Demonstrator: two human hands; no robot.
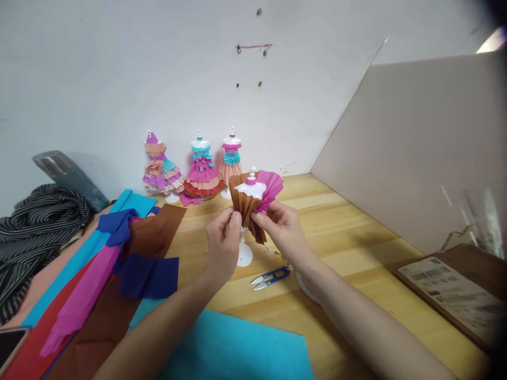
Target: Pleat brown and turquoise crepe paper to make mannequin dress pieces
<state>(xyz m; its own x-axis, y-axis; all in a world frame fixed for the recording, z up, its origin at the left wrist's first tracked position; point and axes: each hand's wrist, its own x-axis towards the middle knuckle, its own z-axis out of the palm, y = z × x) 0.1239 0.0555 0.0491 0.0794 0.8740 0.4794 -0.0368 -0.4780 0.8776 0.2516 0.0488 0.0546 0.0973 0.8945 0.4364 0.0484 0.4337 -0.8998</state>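
Note:
A small white dress form point(244, 255) stands upright on the wooden table, wrapped at its top in pleated crepe paper. Brown pleated paper point(244, 203) covers its left and front, and pink pleated paper point(273, 186) fans out on the right. My left hand point(225, 237) pinches the lower edge of the brown paper between thumb and fingers. On the other side my right hand point(280, 227) grips the pleats where brown and pink meet, its fingertips partly hidden behind the paper. Blue-handled thread snips point(271, 277) lie just below the form.
Three dressed mini forms point(156, 163) point(203, 171) point(232, 158) stand against the wall. Coloured crepe sheets point(87, 295) pile up at left beside striped cloth point(35, 232) and a bottle point(71, 177). A turquoise sheet point(245, 343) lies in front; a labelled cardboard piece point(447, 295) is at right.

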